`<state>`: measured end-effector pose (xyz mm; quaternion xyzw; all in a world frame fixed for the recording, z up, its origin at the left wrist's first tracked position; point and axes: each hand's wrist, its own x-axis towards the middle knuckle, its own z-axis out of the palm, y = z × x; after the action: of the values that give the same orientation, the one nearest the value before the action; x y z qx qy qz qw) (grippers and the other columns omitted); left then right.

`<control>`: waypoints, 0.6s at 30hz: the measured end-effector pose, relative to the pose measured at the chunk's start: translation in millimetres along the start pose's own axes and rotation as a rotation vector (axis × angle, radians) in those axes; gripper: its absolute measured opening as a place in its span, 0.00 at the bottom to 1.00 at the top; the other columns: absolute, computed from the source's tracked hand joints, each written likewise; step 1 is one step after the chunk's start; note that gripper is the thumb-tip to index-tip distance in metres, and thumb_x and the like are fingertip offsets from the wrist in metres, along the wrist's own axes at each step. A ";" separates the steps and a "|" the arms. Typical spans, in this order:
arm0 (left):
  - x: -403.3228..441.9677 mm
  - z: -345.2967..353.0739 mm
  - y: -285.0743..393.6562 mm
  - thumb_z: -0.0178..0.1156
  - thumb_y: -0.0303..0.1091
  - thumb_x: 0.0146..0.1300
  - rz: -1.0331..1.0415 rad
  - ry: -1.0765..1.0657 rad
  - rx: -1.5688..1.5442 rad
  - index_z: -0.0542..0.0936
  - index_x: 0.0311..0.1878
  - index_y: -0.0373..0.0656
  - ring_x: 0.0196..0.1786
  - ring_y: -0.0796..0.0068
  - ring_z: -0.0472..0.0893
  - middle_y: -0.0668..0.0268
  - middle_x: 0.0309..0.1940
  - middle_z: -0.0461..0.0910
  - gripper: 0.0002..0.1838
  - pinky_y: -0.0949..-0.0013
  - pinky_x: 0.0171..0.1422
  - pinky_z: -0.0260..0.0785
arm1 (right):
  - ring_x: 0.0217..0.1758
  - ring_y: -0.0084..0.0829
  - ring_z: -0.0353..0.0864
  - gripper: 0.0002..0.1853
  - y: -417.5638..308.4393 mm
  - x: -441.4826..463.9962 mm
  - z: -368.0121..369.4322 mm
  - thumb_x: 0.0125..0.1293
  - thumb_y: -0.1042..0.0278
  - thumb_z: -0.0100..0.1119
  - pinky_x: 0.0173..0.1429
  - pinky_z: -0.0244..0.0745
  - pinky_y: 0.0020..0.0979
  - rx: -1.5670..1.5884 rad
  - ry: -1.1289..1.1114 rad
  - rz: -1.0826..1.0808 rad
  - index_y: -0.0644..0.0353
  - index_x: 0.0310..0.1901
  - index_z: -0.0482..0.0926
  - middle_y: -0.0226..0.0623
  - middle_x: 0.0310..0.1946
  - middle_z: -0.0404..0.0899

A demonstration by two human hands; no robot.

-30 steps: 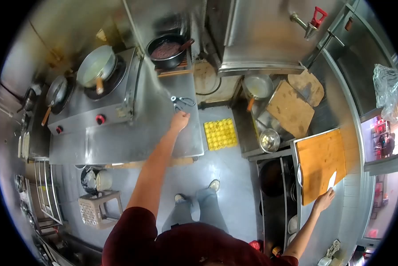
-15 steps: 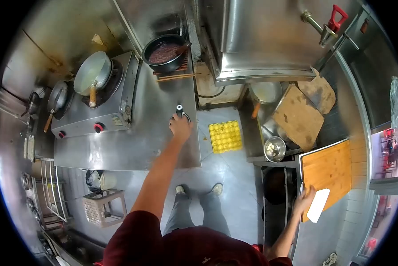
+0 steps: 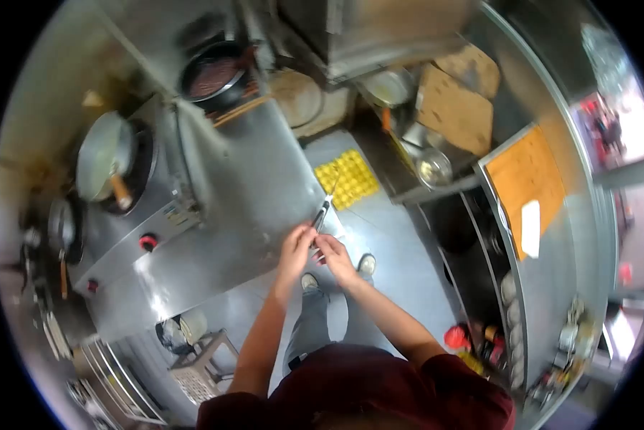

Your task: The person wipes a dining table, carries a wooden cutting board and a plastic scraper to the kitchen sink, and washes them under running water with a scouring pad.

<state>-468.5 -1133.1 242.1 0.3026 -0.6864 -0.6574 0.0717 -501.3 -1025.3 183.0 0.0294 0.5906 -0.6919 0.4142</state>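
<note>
What looks like a pair of scissors (image 3: 325, 208), with dark handles and a thin tip angled up, is in front of me beside the steel counter's right edge. My left hand (image 3: 297, 246) is closed around the handle end. My right hand (image 3: 334, 257) meets it there, fingers bent and pinched at the same handles. The hands partly cover the handles, and motion blurs the blades. Beyond the tip, a yellow egg tray (image 3: 350, 180) lies on the floor.
The steel counter (image 3: 250, 179) holds a black pot (image 3: 216, 77) of dark reddish food and a stove with a wok (image 3: 105, 158). At right are a wooden cutting board (image 3: 526, 175) with a white slab (image 3: 530, 229) and a metal bowl (image 3: 433, 168). A stool (image 3: 200, 369) stands below left.
My left hand has lifted the scissors off the counter and brought them nearer. My right hand has left the white slab and joined the left. The view has turned.
</note>
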 end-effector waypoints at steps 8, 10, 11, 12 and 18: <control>-51.8 94.7 -23.0 0.45 0.34 0.63 0.009 -0.374 -0.111 0.69 0.47 0.35 0.29 0.84 0.71 0.69 0.28 0.73 0.14 0.79 0.32 0.65 | 0.19 0.19 0.68 0.11 17.0 -69.4 -84.9 0.61 0.63 0.48 0.24 0.66 0.21 0.166 0.371 -0.009 0.61 0.40 0.72 0.29 0.22 0.72; -54.8 122.8 -24.4 0.45 0.35 0.63 0.050 -0.437 -0.102 0.70 0.47 0.37 0.27 0.84 0.71 0.69 0.25 0.72 0.14 0.79 0.30 0.65 | 0.20 0.20 0.69 0.11 17.4 -75.8 -113.4 0.60 0.63 0.48 0.25 0.67 0.22 0.183 0.430 -0.020 0.61 0.40 0.71 0.30 0.23 0.73; -56.3 135.2 -27.8 0.44 0.35 0.63 0.066 -0.456 -0.093 0.70 0.48 0.38 0.26 0.83 0.71 0.68 0.24 0.72 0.14 0.78 0.29 0.65 | 0.21 0.20 0.70 0.11 14.0 -78.6 -128.8 0.60 0.63 0.49 0.25 0.68 0.22 0.202 0.451 -0.014 0.61 0.41 0.71 0.30 0.24 0.73; -54.1 148.8 -28.3 0.44 0.36 0.63 -0.035 -0.541 -0.095 0.69 0.49 0.40 0.26 0.81 0.72 0.65 0.24 0.73 0.15 0.77 0.30 0.66 | 0.23 0.21 0.71 0.13 -3.1 -84.6 -133.9 0.60 0.63 0.49 0.25 0.68 0.22 0.270 0.486 -0.028 0.61 0.42 0.70 0.30 0.25 0.73; -54.8 216.7 -55.3 0.49 0.32 0.60 0.442 -0.318 0.082 0.70 0.47 0.37 0.29 0.73 0.76 0.56 0.30 0.75 0.13 0.74 0.35 0.68 | 0.23 0.20 0.70 0.12 -10.8 -82.3 -252.0 0.54 0.64 0.53 0.23 0.64 0.21 -0.001 0.725 -0.044 0.62 0.37 0.73 0.30 0.24 0.73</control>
<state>-514.1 -916.4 179.0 0.0413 -0.7645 -0.6367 0.0923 -566.9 -769.3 159.4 0.2599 0.7000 -0.6449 0.1631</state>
